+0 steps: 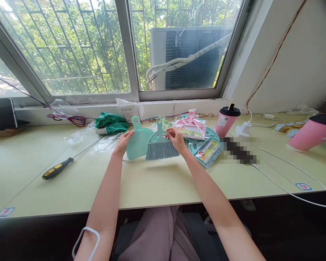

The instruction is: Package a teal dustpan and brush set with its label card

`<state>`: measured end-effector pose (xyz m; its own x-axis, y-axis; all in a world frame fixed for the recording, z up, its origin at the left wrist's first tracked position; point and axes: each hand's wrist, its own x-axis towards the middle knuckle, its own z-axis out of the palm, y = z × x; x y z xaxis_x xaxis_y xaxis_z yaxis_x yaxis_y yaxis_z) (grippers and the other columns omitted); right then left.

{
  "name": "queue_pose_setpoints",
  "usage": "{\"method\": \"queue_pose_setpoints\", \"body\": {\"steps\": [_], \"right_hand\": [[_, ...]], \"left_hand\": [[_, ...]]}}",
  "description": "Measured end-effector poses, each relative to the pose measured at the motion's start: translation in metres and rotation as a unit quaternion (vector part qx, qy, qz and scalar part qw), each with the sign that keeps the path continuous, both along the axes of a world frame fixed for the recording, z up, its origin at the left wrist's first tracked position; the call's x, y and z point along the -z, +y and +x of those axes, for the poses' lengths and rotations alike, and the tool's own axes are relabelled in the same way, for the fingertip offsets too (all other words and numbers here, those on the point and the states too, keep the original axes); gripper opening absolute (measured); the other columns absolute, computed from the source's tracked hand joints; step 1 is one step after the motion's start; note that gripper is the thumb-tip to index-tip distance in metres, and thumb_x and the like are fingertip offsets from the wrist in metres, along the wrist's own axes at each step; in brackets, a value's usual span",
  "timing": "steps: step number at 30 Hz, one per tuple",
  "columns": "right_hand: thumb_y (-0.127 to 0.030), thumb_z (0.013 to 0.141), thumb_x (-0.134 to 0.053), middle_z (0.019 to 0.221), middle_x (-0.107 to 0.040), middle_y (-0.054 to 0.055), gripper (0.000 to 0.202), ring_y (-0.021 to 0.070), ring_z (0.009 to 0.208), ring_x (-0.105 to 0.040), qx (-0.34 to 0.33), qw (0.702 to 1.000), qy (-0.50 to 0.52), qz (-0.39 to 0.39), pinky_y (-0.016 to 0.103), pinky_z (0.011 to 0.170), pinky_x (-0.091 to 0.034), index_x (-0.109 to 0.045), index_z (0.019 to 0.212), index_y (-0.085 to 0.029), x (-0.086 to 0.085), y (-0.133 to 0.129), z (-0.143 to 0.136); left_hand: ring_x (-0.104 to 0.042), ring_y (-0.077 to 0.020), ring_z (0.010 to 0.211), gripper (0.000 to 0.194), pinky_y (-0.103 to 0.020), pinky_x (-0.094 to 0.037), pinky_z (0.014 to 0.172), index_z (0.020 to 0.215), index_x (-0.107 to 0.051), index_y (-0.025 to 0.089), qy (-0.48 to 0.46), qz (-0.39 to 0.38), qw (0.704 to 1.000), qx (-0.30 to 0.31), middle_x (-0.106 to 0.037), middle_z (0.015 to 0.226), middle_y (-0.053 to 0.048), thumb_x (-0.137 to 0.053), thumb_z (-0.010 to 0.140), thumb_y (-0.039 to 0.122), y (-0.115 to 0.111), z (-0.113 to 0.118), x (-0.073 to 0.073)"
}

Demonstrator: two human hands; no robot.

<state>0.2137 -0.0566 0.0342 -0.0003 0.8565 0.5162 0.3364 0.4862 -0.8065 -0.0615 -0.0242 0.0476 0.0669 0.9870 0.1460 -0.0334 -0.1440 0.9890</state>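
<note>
1. Desk (pixel 157 185): the work sits at its twelve o'clock edge.
2. Teal dustpan (pixel 137 141): left hand (pixel 122 142) pinches its nine o'clock rim, steadying it.
3. Small brush (pixel 161 144) (bristles down): right hand (pixel 176 139) closed on its three o'clock shoulder, overlapping the dustpan.

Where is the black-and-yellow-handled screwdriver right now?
In the head view, the black-and-yellow-handled screwdriver lies on the pale green desk, left of the left hand, its metal shaft pointing toward the clear plastic wrap.
</note>
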Motion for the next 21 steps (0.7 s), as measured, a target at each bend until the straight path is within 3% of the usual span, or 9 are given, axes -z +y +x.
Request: {"method": "queue_pose_setpoints", "body": {"steps": [4,9,12,16,19,21], "right_hand": [[-0.036,0.091,-0.056,0.081,-0.073,0.004,0.019,0.0188,0.079,-0.071,0.024,0.998,0.022,0.055,0.03,0.075,-0.053,-0.061,0.1,-0.02,-0.001,-0.015,-0.025],[-0.031,0.098,-0.048,0.097,-0.072,0.008,0.019,0.0207,0.093,-0.066,0.142,0.978,-0.109,0.107,0.032,0.085,-0.05,-0.063,0.1,-0.02,0.005,-0.03,-0.04],[-0.03,0.098,-0.048,0.108,-0.067,0.012,0.019,0.0244,0.106,-0.059,0.203,0.951,-0.184,0.139,0.038,0.094,-0.045,-0.064,0.098,-0.02,0.006,-0.031,-0.038],[-0.033,0.097,-0.05,0.127,-0.058,0.016,0.022,0.027,0.119,-0.052,0.276,0.935,-0.169,0.143,0.042,0.1,-0.041,-0.063,0.109,-0.019,0.005,-0.024,-0.034],[-0.04,0.096,-0.05,0.117,-0.065,0.013,0.032,0.0257,0.112,-0.058,0.225,0.963,-0.135,0.069,0.037,0.093,-0.045,-0.063,0.116,-0.019,0.004,-0.017,-0.029],[-0.047,0.095,-0.048,0.098,-0.072,0.009,0.036,0.0239,0.094,-0.064,0.162,0.98,-0.119,-0.005,0.032,0.081,-0.047,-0.069,0.106,-0.02,0.004,-0.014,-0.026]], "left_hand": [[-0.066,-0.0201,0.08,0.066,-0.028,-0.05,0.068,0.111,-0.071,0.018,0.003,0.032,0.998,0.056,-0.074,0.094,-0.008,-0.076,0.066,0.067,-0.01,0.023,-0.007],[-0.066,-0.0193,0.078,0.069,-0.027,-0.048,0.066,0.115,-0.069,0.016,0.046,0.045,0.986,0.152,-0.073,0.091,-0.008,-0.071,0.071,0.069,-0.023,0.055,-0.007],[-0.066,-0.0191,0.08,0.069,-0.028,-0.048,0.07,0.116,-0.069,0.015,0.041,0.061,0.986,0.153,-0.074,0.093,-0.009,-0.075,0.069,0.065,-0.024,0.063,-0.004],[-0.066,-0.0237,0.096,0.066,-0.032,-0.05,0.082,0.119,-0.07,0.016,0.032,0.084,0.988,0.122,-0.074,0.109,-0.011,-0.084,0.065,0.052,-0.024,0.065,-0.003],[-0.064,-0.0269,0.104,0.07,-0.035,-0.049,0.088,0.123,-0.069,0.017,0.021,0.089,0.991,0.101,-0.072,0.116,-0.011,-0.086,0.062,0.047,-0.024,0.065,-0.003],[-0.064,-0.0274,0.105,0.067,-0.034,-0.049,0.087,0.119,-0.071,0.017,0.031,0.088,0.991,0.091,-0.072,0.115,-0.01,-0.085,0.062,0.049,-0.022,0.065,-0.002]]}}
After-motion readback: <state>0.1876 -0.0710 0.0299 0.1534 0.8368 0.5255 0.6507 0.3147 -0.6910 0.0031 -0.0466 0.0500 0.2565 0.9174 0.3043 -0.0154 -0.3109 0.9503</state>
